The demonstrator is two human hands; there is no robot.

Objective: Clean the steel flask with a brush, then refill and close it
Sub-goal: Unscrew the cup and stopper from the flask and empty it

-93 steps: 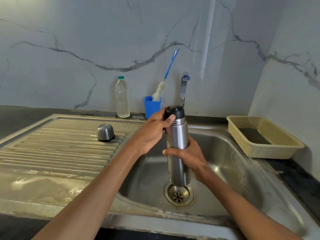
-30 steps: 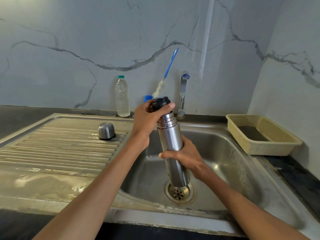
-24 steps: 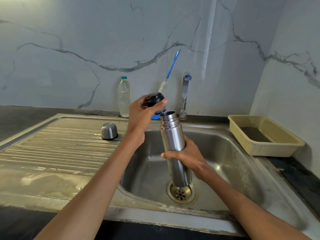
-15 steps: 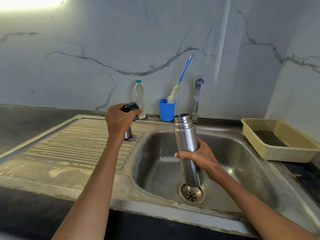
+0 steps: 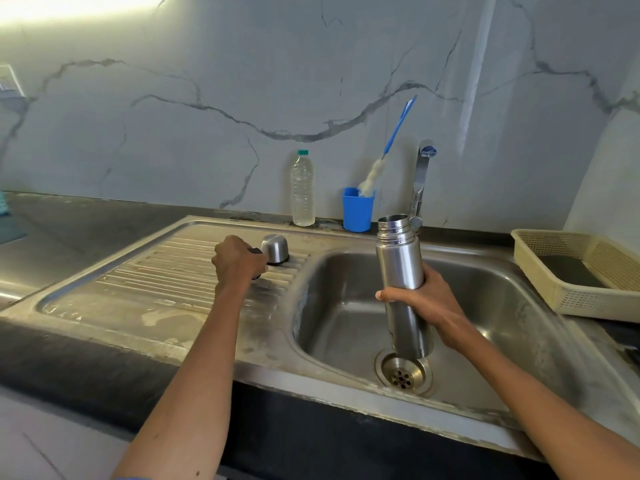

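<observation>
Upright, smooth cylindrical steel flask [image 5: 401, 268]

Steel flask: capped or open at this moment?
Open. The steel flask, gripped by the right hand, shows a bare threaded mouth; the left hand holds the black stopper down at the drainboard.

The steel flask [image 5: 401, 271] is held upright over the sink [image 5: 502, 306] by the right hand [image 5: 420, 299], its mouth uncovered and its base near the drain [image 5: 403, 374]. A black stopper [image 5: 255, 251], mostly hidden, is gripped by the left hand [image 5: 237, 261] on the ribbed drainboard [image 5: 166, 271], just beside a steel cup [image 5: 275, 249]. A brush [image 5: 384, 154] is propped in a blue cup [image 5: 357, 211] between a plastic bottle [image 5: 302, 190] and the tap [image 5: 423, 174]. A cream basket [image 5: 568, 292] is seen at the right.
</observation>
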